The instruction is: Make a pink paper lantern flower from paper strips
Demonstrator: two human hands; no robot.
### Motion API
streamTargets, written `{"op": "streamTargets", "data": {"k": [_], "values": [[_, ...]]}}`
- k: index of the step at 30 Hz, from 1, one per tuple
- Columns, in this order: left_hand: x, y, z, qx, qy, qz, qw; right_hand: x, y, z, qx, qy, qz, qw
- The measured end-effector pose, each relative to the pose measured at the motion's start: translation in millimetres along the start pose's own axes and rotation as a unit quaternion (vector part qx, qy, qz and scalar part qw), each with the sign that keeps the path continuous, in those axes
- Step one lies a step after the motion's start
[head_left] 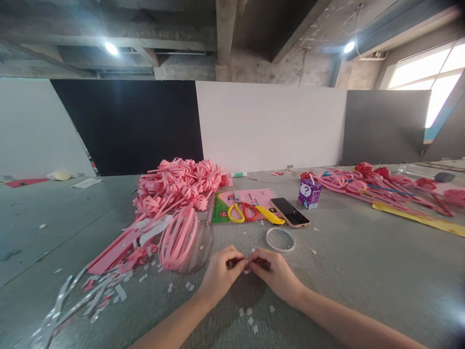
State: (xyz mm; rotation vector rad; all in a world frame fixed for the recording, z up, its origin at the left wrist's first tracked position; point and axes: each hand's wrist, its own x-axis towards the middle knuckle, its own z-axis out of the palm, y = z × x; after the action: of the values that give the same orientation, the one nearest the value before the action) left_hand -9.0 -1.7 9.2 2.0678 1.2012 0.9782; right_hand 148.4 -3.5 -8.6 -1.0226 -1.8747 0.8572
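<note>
Above the grey table, my left hand and my right hand meet fingertip to fingertip, both pinched closed. Between them shows a bit of a small pink paper piece, mostly hidden by the fingers. Just beyond my right hand lies a roll of clear tape. Left of my hands stands a loop-shaped bundle of pink paper strips. Farther off, scissors with one yellow and one red handle rest on a pink and green booklet, beside a yellow utility knife.
A phone and a purple drink carton stand right of the booklet. Pink paper flowers are heaped at back left, more pink and red strips at right. White scraps litter the table. Upright panels border the back.
</note>
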Motion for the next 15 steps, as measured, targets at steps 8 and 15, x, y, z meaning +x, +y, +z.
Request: {"op": "streamTargets", "data": {"k": [8, 15], "values": [[0.3, -1.2, -0.7, -0.023, -0.011, -0.006, 1.0, 0.1, -1.1, -0.9, 0.0, -0.005, 0.012, 1.0], [0.4, -5.5, -0.6, -0.06, 0.03, -0.012, 0.998, 0.9, -1.7, -1.2, 0.043, -0.003, 0.031, 0.999]]}}
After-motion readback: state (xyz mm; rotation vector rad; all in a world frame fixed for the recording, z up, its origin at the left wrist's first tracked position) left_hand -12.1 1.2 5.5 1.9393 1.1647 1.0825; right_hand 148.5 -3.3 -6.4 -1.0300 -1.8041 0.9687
